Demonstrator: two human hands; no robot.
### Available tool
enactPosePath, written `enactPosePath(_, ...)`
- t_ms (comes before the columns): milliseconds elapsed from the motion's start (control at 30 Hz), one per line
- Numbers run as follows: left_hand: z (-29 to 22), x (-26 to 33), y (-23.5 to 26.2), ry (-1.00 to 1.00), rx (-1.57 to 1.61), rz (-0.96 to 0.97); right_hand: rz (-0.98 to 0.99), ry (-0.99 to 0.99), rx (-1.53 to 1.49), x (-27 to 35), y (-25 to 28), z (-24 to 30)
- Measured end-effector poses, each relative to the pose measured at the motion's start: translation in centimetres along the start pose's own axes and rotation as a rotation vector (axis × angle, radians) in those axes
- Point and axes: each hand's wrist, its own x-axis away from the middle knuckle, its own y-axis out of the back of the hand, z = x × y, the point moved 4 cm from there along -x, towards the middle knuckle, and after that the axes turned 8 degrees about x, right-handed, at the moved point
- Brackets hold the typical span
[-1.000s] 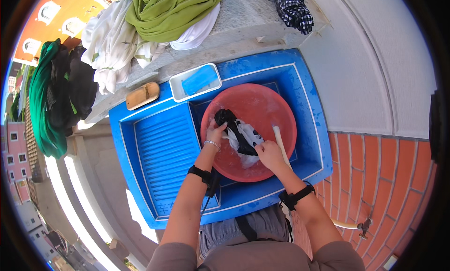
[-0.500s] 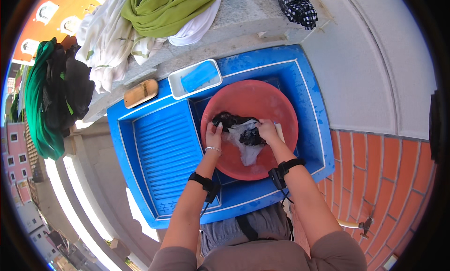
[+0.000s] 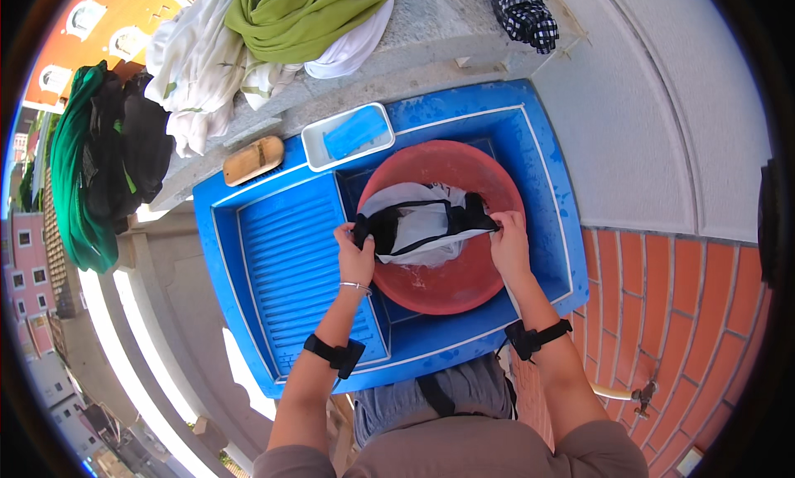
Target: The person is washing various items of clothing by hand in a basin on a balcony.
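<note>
A wet white-and-black garment (image 3: 422, 225) is stretched sideways over a red basin (image 3: 451, 292), its black-trimmed opening facing up. My left hand (image 3: 356, 259) pinches the black end of the garment at the basin's left rim. On the other side, my right hand (image 3: 508, 242) grips the opposite end near the right rim. Both hands are closed on the fabric and hold it spread between them. What kind of garment it is cannot be made out. The basin sits in the deep part of a blue wash sink (image 3: 559, 254).
Ribbed washboard (image 3: 294, 271) fills the sink's left part. At the back rim lie a wooden scrub brush (image 3: 253, 161) and a white tray (image 3: 378, 139) holding a blue bar. Green, white and dark clothes hang over the stone ledge (image 3: 439, 43). A tap (image 3: 643, 395) is at lower right.
My hands have moved apart, left hand leftward and right hand rightward. The bunched garment is now pulled out wide, showing more white fabric and its opening.
</note>
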Motion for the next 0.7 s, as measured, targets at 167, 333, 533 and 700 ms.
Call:
enactPosePath(167, 1.6, 2.4, -4.1, -0.008, -0.717, 0.325, 0.264, -0.024, 0.277, 0.0, -6.1, 3.0)
enactPosePath(333, 6.2, 0.7, -6.9, 0.087, -0.898, 0.387, 0.391, -0.348, 0.361, -1.3, -13.1, 0.0)
enactPosePath(533, 5.6, 0.0, -6.7, 0.174, -1.074, 0.518, 0.213, -0.727, -0.687, -1.1, -12.8, -2.8)
enactPosePath(700, 3.6, -0.5, -5.1, 0.102, -1.062, 0.472, 0.250, -0.715, -1.021, -0.8, -5.8, 0.1)
